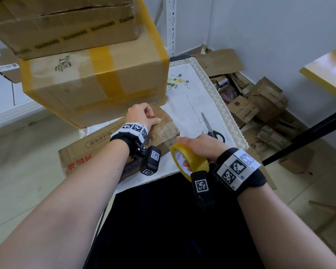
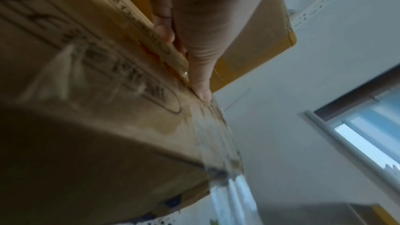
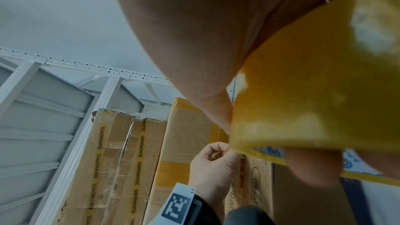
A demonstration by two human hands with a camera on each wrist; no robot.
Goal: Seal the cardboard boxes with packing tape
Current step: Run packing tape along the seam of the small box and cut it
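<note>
A white embroidered cloth (image 1: 190,105) covers the bench (image 1: 124,186), which stands in a pale-walled corner with flattened cardboard (image 1: 260,113) heaped on the floor to the right. Nearest, the right hand (image 1: 199,150) holds a yellow roll of packing tape (image 1: 189,162); its fingers (image 1: 187,166) are curled through the core and clamped on the roll. A clear strip of tape (image 2: 225,165) runs from the roll up over the near corner of the small cardboard box (image 1: 105,144) (printed with red and black characters), which lies on the cloth just beyond those fingers. The left hand (image 1: 142,117) rests on top of this box, its fingers (image 2: 200,78) held together and pressing the tape flat along the top edge. Scissors (image 1: 211,129) lie on the cloth to the right of both hands, apart from the box. Behind the left fingers stands a large box (image 1: 93,82) banded in yellow tape, with another box (image 1: 66,26) stacked on it, and a white metal rack (image 3: 54,109) beyond.
</note>
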